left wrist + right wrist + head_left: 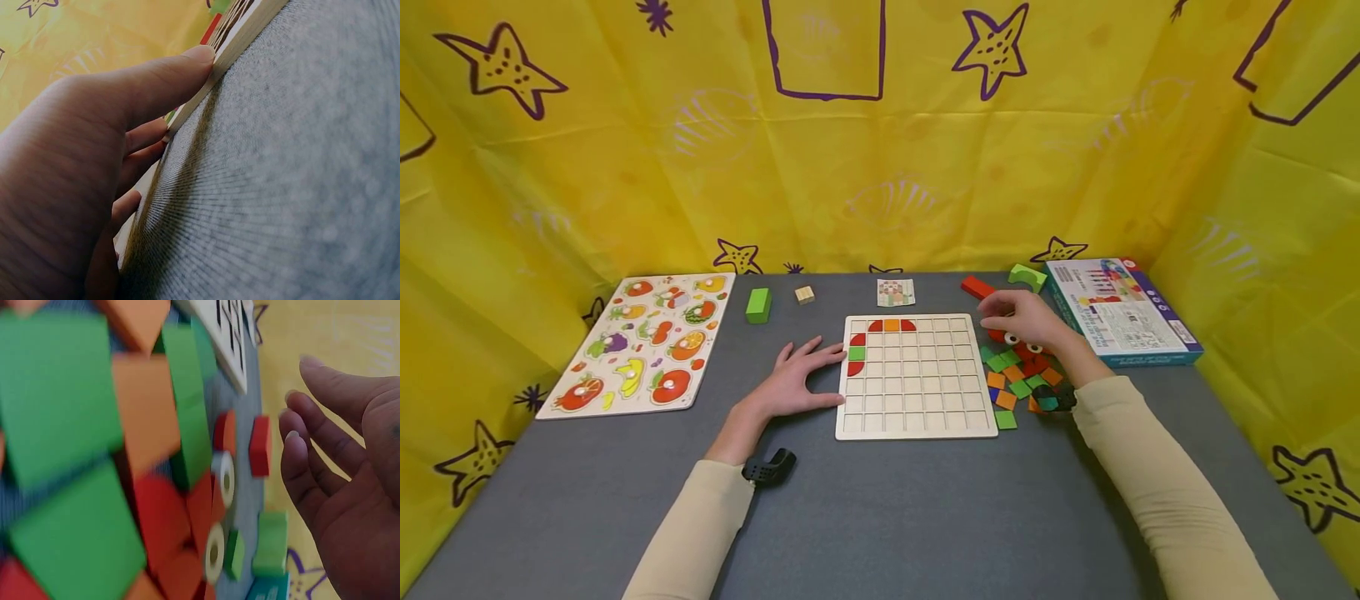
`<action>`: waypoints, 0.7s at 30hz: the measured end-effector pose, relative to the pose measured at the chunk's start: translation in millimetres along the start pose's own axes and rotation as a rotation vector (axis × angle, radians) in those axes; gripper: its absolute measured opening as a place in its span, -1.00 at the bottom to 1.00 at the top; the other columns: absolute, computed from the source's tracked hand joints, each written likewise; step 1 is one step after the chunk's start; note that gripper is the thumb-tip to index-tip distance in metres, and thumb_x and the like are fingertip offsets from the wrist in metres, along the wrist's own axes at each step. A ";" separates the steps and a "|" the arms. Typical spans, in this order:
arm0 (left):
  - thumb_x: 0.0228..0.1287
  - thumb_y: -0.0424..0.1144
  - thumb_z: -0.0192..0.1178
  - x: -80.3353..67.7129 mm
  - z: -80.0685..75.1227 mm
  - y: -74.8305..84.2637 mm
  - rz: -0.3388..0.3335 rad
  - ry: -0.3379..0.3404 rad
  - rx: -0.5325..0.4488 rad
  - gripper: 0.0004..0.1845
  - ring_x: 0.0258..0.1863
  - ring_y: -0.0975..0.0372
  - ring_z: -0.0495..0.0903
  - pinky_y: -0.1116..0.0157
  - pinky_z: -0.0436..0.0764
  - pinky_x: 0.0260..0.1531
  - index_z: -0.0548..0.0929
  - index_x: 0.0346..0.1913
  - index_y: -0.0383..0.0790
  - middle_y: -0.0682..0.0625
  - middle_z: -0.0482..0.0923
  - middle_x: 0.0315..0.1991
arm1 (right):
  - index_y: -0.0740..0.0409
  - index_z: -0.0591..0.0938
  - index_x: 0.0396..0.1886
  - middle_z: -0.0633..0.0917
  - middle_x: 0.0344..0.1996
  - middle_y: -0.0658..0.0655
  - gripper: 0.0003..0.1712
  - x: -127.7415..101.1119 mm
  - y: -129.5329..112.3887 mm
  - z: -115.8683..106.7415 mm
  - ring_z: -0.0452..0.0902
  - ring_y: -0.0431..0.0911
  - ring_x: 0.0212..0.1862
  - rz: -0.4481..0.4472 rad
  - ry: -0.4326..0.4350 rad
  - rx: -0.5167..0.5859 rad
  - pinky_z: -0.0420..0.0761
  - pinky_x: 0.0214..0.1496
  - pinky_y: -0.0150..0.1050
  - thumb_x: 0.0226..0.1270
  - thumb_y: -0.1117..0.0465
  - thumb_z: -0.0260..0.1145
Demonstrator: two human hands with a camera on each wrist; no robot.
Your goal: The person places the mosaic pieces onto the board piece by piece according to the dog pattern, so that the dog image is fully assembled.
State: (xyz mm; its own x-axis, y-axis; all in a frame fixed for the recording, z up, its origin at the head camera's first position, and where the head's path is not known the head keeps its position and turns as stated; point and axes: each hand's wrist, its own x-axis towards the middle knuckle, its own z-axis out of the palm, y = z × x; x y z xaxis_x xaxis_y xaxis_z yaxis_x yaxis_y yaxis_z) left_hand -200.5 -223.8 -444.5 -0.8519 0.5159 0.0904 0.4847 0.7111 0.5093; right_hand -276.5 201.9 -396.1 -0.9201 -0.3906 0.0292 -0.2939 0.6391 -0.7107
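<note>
A wooden grid board (916,375) lies on the grey table, with red, orange and green tiles in its top-left cells. My left hand (801,379) lies flat beside the board's left edge, thumb (169,78) and fingers touching the board's side (240,40). My right hand (1022,318) hovers with relaxed fingers (312,447) over a pile of loose green, orange and red tiles (1021,379) to the right of the board, holding nothing. Tiles (125,462) fill the right wrist view, among them two white eye pieces (220,512).
A fruit peg puzzle (643,342) lies at the left. A green block (758,305), a small wooden cube (804,294) and a pattern card (896,292) sit behind the board. A red block (977,287), a green arch (1027,275) and a game box (1120,310) are at the right.
</note>
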 end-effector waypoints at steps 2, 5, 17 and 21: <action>0.16 0.16 0.42 0.3 0.4 0.0 -0.002 -0.001 0.001 -0.19 0.55 -0.13 -0.02 -0.31 -0.30 0.37 0.50 0.43 -0.14 -0.03 0.31 0.49 | 0.32 0.65 0.11 0.67 -0.03 0.26 -0.64 -3.2 6.0 -5.7 0.56 0.15 0.00 0.005 0.012 -0.012 0.54 0.06 0.06 0.44 0.20 0.37; 0.16 0.15 0.43 0.4 0.4 0.2 -0.003 0.000 -0.002 -0.19 0.55 -0.12 -0.02 -0.30 -0.31 0.37 0.50 0.43 -0.13 -0.03 0.31 0.49 | 0.36 0.63 0.13 0.66 0.00 0.31 -0.61 -6.9 14.0 -13.4 0.55 0.19 0.04 0.010 0.032 -0.020 0.51 0.11 0.11 0.44 0.20 0.36; 0.17 0.11 0.42 0.4 1.4 0.2 0.007 -0.008 0.007 -0.18 0.55 -0.13 -0.03 -0.30 -0.30 0.37 0.47 0.45 -0.15 -0.04 0.28 0.50 | 0.37 0.57 0.23 0.61 0.11 0.38 -0.55 -12.5 32.0 -26.2 0.49 0.24 0.11 0.127 0.037 -0.039 0.43 0.23 0.17 0.46 0.21 0.33; 0.17 0.11 0.43 1.0 1.7 -0.7 0.005 -0.004 0.010 -0.19 0.55 -0.13 -0.03 -0.30 -0.30 0.37 0.48 0.44 -0.15 -0.04 0.29 0.50 | 0.40 0.60 0.16 0.64 0.03 0.38 -0.59 -11.8 31.4 -21.8 0.51 0.22 0.04 0.086 0.014 -0.056 0.46 0.18 0.15 0.43 0.25 0.35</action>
State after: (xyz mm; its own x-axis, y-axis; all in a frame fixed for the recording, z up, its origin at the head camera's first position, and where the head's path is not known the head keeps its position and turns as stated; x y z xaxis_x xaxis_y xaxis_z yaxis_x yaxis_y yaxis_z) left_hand -201.3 -222.9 -446.2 -0.8484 0.5216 0.0898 0.4914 0.7131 0.5001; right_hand -280.5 241.0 -403.5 -0.9458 -0.3241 -0.0200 -0.2277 0.7059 -0.6707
